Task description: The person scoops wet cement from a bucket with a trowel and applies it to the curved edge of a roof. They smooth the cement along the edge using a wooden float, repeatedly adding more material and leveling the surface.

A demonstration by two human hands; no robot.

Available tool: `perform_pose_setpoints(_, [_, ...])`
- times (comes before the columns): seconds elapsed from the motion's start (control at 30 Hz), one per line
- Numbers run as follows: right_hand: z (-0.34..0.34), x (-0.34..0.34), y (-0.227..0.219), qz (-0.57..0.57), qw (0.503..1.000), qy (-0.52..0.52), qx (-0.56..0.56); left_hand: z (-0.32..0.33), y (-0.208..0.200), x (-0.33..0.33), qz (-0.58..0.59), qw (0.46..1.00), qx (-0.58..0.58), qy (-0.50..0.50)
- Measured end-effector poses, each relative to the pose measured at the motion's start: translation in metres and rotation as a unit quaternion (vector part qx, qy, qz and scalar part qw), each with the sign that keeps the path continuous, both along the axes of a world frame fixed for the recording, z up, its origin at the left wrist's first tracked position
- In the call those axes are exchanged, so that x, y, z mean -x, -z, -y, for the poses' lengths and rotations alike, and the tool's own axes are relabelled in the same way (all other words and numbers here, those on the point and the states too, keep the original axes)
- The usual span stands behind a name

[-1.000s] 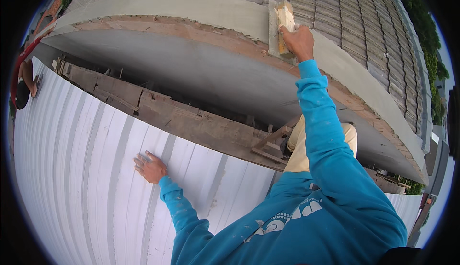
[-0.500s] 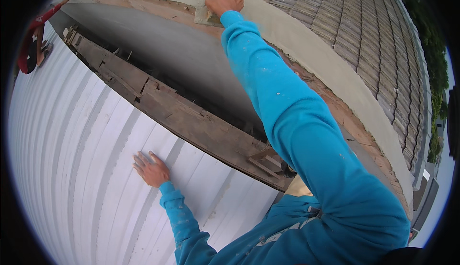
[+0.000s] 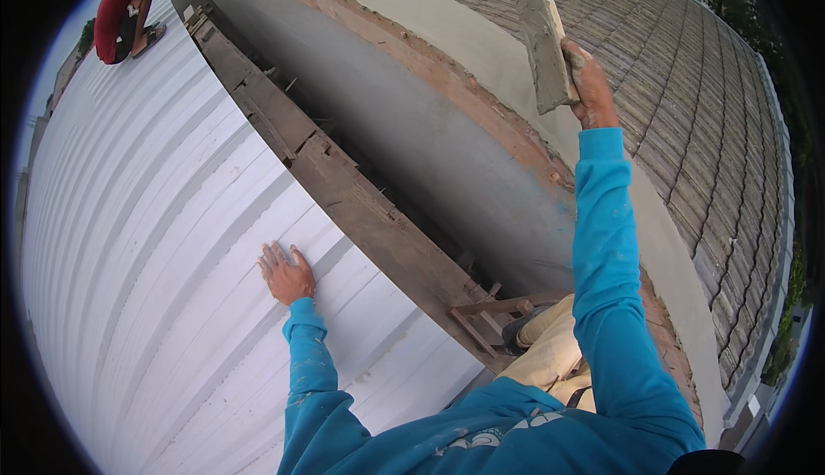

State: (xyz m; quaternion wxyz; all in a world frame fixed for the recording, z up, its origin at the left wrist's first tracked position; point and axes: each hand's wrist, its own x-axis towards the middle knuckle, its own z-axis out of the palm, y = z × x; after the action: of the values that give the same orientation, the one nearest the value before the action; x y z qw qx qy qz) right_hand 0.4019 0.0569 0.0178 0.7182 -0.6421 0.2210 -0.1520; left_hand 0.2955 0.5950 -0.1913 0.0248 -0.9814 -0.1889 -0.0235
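Grey-smeared flat rectangular float point(image 3: 547, 56), tilted at one o'clock, is clasped in the right hand point(image 3: 591, 87); the left hand point(image 3: 288, 277) rests spread on white ribbed metal sheeting point(image 3: 176, 243) at eight o'clock. Farther off, at ten o'clock, crouches a red-sleeved person point(image 3: 119, 13).

Right grip point(image 3: 590, 86) holding mortar-smeared float point(image 3: 543, 50) — tilted, left grip point(image 3: 289, 277) spread on white ribbed roofing point(image 3: 163, 217)
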Motion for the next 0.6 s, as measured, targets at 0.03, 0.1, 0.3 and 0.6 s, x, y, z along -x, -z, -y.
perform_pose_setpoints(0.03, [0.023, 0.03, 0.008, 0.025, 0.998, 0.027, -0.053, -0.002, 0.0, 0.001, 0.003, 1.0, 0.003, -0.006])
perform_pose_setpoints(0.1, [0.085, 0.095, 0.04, 0.083, 0.978, 0.117, -0.15, 0.003, 0.0, 0.0, 0.008, 1.0, 0.015, -0.001])
perform_pose_setpoints(0.3, [0.122, 0.293, 0.052, 0.154, 0.907, 0.224, -0.322, -0.006, -0.003, 0.007, -0.004, 1.0, 0.016, -0.014])
perform_pose_setpoints(0.6, [0.135, 0.52, 0.064, 0.302, 0.841, 0.313, -0.322, 0.007, 0.001, -0.006, -0.022, 1.0, -0.002, 0.012])
